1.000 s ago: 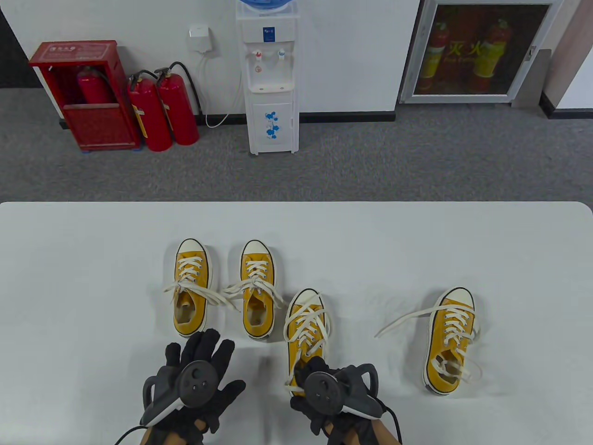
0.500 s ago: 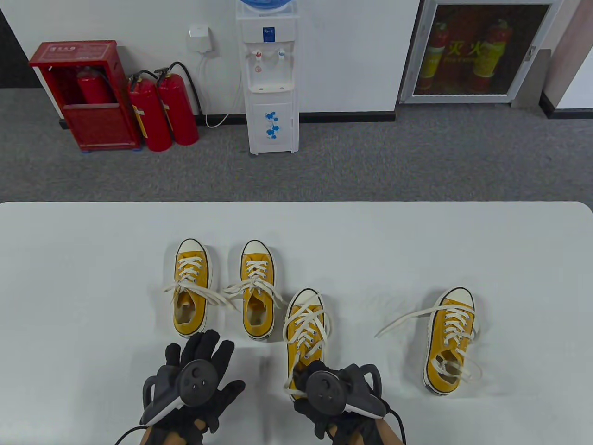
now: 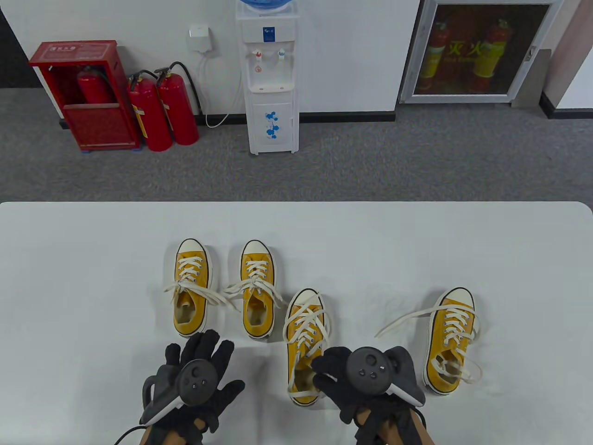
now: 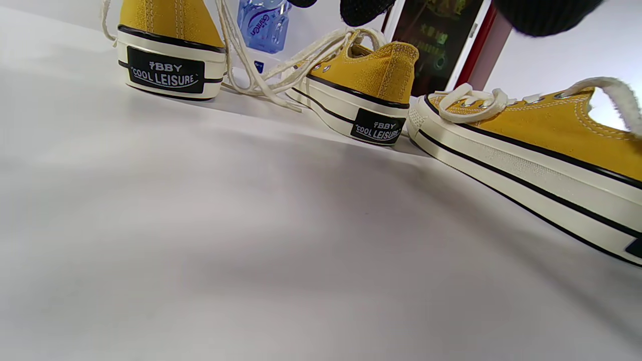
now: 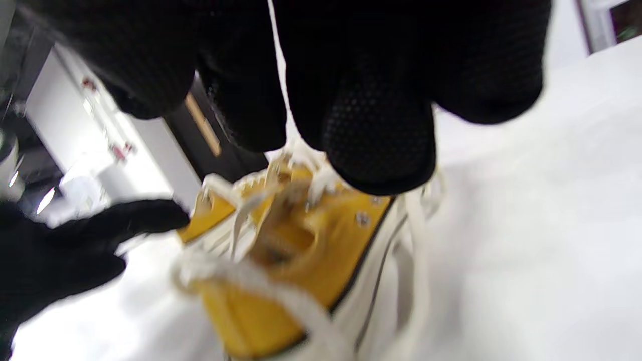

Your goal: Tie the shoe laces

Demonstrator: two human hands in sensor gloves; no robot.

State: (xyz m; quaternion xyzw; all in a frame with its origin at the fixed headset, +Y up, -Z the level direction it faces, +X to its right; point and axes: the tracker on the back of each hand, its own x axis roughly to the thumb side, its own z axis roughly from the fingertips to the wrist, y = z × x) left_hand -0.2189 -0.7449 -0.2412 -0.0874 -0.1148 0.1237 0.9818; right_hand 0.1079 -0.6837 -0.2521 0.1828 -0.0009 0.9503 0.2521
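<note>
Four yellow canvas shoes stand on the white table, toes pointing away toward the far edge. The far-left shoe and its neighbour sit side by side, their cream laces splayed out and crossing in the gap between them. The third shoe stands nearer and just to the right of that pair, its laces looped loosely over the tongue, and the fourth shoe is well apart at the right, one long lace trailing leftward across the table. The left hand rests flat on the table near the heel of the far-left shoe, fingers spread and straight, holding nothing. The right hand hangs between the third and fourth shoes, beside the third shoe's heel; from above its fingers reach left toward that shoe's opening. In the right wrist view (blurred) the gloved fingers hang curled above the shoe's collar, and a thin cream strand runs up between them, though I cannot tell whether they actually pinch it. Beyond the table, against the far wall, stand a water dispenser, two red fire extinguishers and a red cabinet.
</note>
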